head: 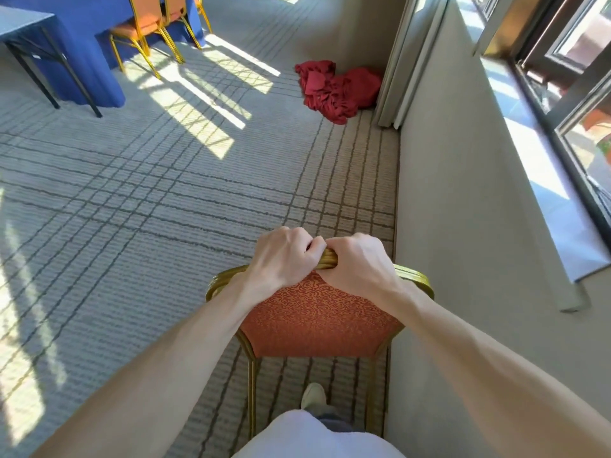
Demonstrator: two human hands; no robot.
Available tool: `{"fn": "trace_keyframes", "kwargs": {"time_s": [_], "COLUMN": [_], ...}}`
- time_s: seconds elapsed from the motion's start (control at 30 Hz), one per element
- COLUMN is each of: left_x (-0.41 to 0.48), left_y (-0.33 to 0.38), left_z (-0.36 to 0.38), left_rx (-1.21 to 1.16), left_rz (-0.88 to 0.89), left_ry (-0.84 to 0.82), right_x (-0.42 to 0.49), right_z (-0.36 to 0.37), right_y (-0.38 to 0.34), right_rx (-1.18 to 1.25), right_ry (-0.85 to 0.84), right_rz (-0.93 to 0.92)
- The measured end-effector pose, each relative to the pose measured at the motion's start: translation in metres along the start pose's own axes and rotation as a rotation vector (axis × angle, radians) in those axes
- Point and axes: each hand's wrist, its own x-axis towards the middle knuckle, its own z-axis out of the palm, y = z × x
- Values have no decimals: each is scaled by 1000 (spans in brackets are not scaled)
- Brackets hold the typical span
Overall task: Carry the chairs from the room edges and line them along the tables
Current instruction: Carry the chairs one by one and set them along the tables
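Chair at room edge, just beside wall, well apart from blue-draped desk. Left grip and right grip both curled tight round gold top rail, knuckles touching. Frame stiff metal, likely moderate weight; rail a sound hold. Back orange patterned fabric; seat hidden, perhaps padded.

Reference chair: left hand and right hand side by side on its top rail, wall just beside it on the right. Ahead of the chair, by that wall: cloth heap, curtain. Far ahead and left of the chair: draped table with two chairs against it, bare table further left.
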Motion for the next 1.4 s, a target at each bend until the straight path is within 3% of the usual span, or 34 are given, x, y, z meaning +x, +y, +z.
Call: {"fn": "trace_keyframes", "kwargs": {"time_s": [0.27, 0.47, 0.67, 0.87, 1.17, 1.4], "left_x": [23, 77, 134, 192, 340, 473], "left_y": [-23, -30, -40, -56, -97, -141], "left_z": [54, 50, 46, 45, 35, 23], "left_rx": [20, -102, -46, -27, 1, 38], "left_rz": [-118, -146, -194, -186, -267, -220], "left_ry": [-159, -68, -36, 54, 82, -105], "right_x": [28, 94, 144, 202, 346, 478], "right_z": [66, 50, 43, 25, 16, 13], "right_y": [43, 73, 96, 117, 163, 204], "right_rx": [-24, 79, 101, 111, 65, 62], "right_ry": [-65, -71, -20, -97, -106, -173], "right_rz": [27, -61, -117, -117, -80, -40]}}
